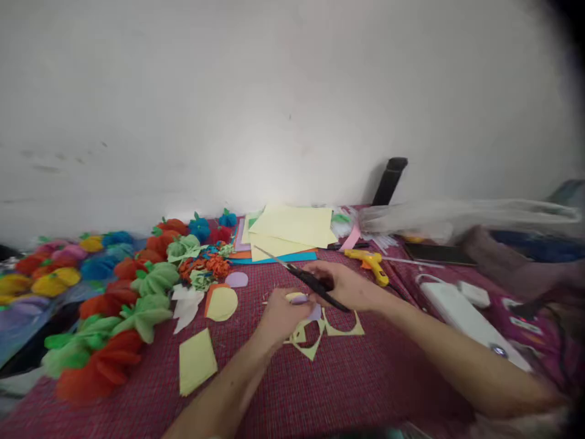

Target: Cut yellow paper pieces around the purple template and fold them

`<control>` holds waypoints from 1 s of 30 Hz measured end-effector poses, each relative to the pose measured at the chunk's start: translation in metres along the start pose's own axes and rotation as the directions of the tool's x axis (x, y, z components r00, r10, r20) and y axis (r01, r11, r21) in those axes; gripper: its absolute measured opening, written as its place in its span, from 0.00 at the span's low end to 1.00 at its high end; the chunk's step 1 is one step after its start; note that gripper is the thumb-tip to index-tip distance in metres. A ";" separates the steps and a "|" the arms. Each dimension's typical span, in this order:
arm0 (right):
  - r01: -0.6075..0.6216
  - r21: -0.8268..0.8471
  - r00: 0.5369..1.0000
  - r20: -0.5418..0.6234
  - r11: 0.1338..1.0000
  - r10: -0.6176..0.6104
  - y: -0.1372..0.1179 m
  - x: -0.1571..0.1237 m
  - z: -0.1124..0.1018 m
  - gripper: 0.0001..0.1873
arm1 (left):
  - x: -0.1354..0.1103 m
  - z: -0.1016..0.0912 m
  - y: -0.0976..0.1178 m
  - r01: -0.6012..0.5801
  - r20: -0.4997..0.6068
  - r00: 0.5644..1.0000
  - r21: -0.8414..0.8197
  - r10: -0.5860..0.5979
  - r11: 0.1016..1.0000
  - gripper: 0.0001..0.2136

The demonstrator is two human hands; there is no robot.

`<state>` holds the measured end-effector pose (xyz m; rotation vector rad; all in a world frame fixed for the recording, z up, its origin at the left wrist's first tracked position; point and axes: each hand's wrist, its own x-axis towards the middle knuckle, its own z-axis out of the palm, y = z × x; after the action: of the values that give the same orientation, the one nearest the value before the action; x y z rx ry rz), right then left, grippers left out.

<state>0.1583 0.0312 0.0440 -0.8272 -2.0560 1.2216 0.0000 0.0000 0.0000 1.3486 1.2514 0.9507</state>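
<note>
My right hand [339, 285] is wrapped round black-handled scissors [315, 285]. Their blades point up and to the left, above the checked cloth. Close beside it, my left hand [284, 312] has its fingers pinched at a small pale yellow felt-like piece [295, 296], with some lilac showing next to it. Partly hidden below the hands lie a lilac piece [315, 313] and pale yellow offcuts [345, 332] with rounded cut-outs. Left of my left hand are a rounded yellow piece [222, 304] over an orange one, and a yellow stack [197, 361].
Colourful felt-like pumpkin shapes [155, 279] crowd the left side. Pale yellow sheets [292, 225] lie at the back by the wall. A yellow glue gun [368, 261], a white power strip [470, 320] and a dark phone-like slab [439, 253] lie to the right.
</note>
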 end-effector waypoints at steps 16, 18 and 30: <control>-0.021 0.029 0.990 0.140 0.999 0.017 -0.010 0.003 0.004 0.16 | -0.003 0.005 0.004 -0.080 0.005 0.997 0.153 0.080 0.985 0.07; -0.031 0.059 0.990 0.137 0.998 0.023 -0.009 0.003 0.005 0.16 | -0.003 0.005 0.001 -0.082 0.001 0.997 0.150 0.083 0.985 0.06; -0.009 0.279 0.981 -0.184 0.960 0.062 -0.008 0.005 -0.007 0.18 | -0.009 -0.003 0.027 -0.027 -0.051 0.999 -0.421 0.006 0.907 0.15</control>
<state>0.1591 0.0361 0.0548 -0.8157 -1.6771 1.3560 0.0011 -0.0066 0.0277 0.9990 0.9955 1.1935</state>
